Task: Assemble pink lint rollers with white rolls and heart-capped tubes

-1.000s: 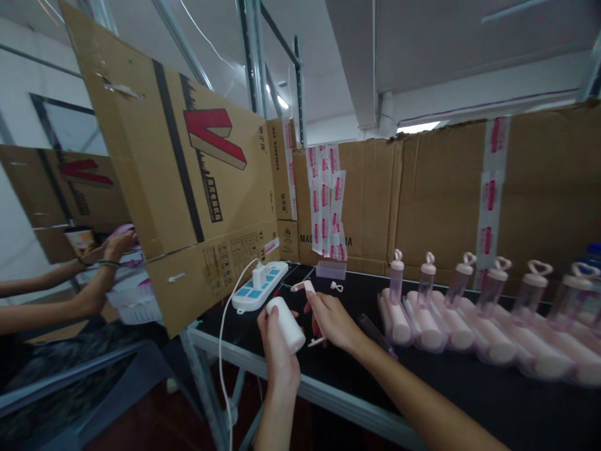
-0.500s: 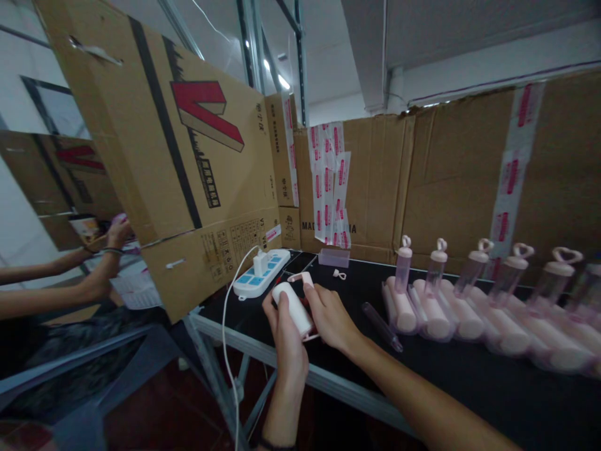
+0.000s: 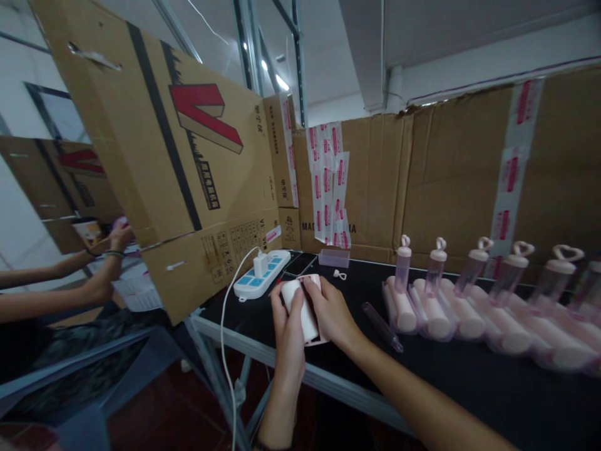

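Black table (image 3: 451, 376) walled with cardboard (image 3: 446, 181). Far left, another person's hands (image 3: 115, 241) at a bin; power strip (image 3: 263, 275). Left hand (image 3: 288, 329) and right hand (image 3: 331, 313) both grip a white cylinder (image 3: 300, 310) at the near edge. Right: tube (image 3: 381, 327), bottles (image 3: 469, 288)

The right hand (image 3: 331, 310) has closed in on the white roller (image 3: 300, 308) held in the left hand (image 3: 288, 332), pressing the pink holder (image 3: 313, 283) against it.
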The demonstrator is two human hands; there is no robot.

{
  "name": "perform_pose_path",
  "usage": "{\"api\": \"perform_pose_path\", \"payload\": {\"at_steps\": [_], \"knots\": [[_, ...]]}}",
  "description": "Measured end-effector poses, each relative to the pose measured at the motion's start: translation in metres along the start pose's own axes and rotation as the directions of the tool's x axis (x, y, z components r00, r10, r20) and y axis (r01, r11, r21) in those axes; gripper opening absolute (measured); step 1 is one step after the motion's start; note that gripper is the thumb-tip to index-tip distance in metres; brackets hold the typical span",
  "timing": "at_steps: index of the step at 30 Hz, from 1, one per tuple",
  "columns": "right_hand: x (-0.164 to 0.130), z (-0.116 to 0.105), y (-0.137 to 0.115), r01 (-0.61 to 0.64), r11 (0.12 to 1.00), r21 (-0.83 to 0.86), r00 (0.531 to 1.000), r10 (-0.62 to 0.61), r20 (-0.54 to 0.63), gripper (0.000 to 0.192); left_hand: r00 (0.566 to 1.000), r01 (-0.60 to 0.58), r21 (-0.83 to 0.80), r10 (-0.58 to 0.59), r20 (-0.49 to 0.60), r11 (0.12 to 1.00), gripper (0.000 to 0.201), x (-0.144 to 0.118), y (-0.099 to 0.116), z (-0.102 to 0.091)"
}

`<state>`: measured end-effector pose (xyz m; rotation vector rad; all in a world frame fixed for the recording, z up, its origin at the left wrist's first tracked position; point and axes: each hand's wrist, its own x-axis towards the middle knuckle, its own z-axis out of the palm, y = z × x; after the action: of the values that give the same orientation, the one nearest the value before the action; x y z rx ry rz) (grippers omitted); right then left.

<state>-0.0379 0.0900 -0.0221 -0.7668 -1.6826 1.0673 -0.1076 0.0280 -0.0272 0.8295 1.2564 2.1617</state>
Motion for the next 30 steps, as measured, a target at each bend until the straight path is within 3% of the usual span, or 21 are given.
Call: {"api": "perform_pose_path", "payload": {"at_steps": [13, 19, 30], "knots": [[0.003, -0.004, -0.004, 0.012, 0.997, 0.081, 0.993, -0.002, -0.116, 0.04, 0.99, -0.039, 0.084, 0.027, 0.14, 0.996, 0.047, -0.001, 0.001, 0.003], [0.005, -0.004, -0.001, -0.042, 0.997, 0.06, 0.989, 0.05, -0.141, 0.042, 0.971, -0.119, 0.177, 0.077, 0.225, 0.977, 0.043, 0.004, -0.007, -0.001], [0.002, -0.006, 0.0, -0.106, 0.994, 0.038, 0.98, 0.111, -0.168, 0.043, 0.954, -0.161, 0.236, 0.09, 0.286, 0.958, 0.037, 0.004, -0.009, -0.002]]}}
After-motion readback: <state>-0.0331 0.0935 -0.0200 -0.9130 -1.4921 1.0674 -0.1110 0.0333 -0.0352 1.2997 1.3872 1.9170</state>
